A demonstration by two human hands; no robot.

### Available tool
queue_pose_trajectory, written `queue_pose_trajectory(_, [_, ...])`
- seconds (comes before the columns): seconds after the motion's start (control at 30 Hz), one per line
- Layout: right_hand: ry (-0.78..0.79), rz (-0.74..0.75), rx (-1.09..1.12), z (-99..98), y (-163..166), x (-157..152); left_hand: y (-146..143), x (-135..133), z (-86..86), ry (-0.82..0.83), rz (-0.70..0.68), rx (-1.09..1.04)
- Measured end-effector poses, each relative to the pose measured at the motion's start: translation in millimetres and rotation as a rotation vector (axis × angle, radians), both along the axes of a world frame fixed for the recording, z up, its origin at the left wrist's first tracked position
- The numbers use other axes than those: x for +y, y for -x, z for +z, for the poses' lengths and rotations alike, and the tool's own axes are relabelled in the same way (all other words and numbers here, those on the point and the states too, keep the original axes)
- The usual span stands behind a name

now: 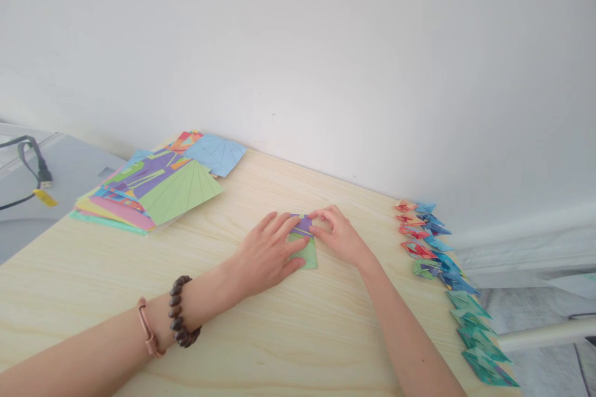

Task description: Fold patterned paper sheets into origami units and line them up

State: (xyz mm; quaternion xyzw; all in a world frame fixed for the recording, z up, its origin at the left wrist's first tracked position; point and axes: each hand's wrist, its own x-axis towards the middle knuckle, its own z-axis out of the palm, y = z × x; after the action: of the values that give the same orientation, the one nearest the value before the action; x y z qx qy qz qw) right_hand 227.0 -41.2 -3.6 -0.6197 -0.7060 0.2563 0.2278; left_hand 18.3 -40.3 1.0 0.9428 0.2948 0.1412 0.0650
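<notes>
A small folded sheet of origami paper (305,252), green with a purple upper part, lies on the wooden table in front of me. My left hand (267,248) rests over its left side, fingers spread and pressing down on it. At the upper right edge of the paper, the thumb and index finger of my right hand (338,236) pinch the purple part. My left fingers cover some of the sheet's left edge.
On the left lies a stack of patterned origami sheets (181,195). Folded paper pieces (419,250) in red, blue and green line the table's right edge. Behind the table rises a white wall (298,74). A black cable (41,167) lies at far left.
</notes>
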Motion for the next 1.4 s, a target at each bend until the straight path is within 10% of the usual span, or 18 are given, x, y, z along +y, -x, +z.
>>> queue_pose_trajectory(0.6, [-0.334,-0.015,-0.234,-16.4,5.7,-21.3,1.5,5.0,-2.1,0.009,0.001,-0.06])
queue_pose_trajectory(1.4, [-0.394,0.054,-0.508,2.3,27.9,-102.4,-18.0,29.9,15.2,-0.118,-0.04,0.2])
